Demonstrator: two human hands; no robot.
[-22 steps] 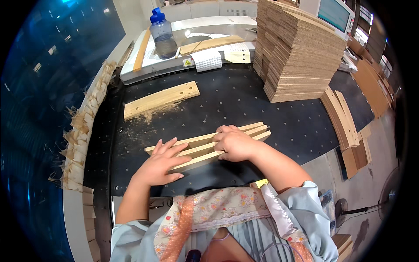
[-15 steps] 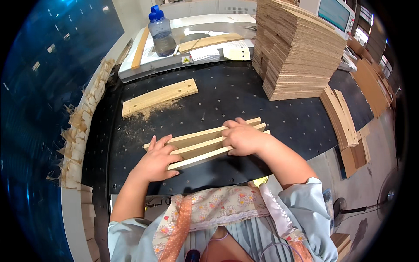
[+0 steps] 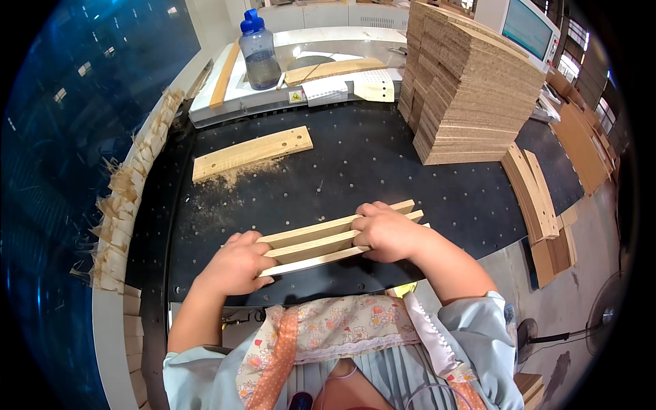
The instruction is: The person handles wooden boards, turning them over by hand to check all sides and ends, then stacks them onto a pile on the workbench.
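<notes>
Three narrow wooden boards (image 3: 316, 243) stand on their long edges, side by side, over the near part of the black table. My left hand (image 3: 239, 265) is closed around their left ends, fingers over the far side and thumb at the near board. At the right ends my right hand (image 3: 389, 232) grips the same boards, its fingertips dipping into the gaps between them. Thin gaps separate the boards. Farther off, a single flat board (image 3: 253, 153) with a few round holes lies on the table, sawdust (image 3: 236, 176) scattered along its near edge.
A tall stack of brown fibreboard sheets (image 3: 471, 96) rises at the back right. Behind the table, a blue-capped water bottle (image 3: 261, 61) stands on a white machine bed (image 3: 205, 113). More boards (image 3: 529, 191) lie at the right edge. A ragged-edged strip (image 3: 119, 212) borders the left side.
Both hands have drawn the boards slightly nearer to me, and the boards sit closer together. The view has shifted a little.
</notes>
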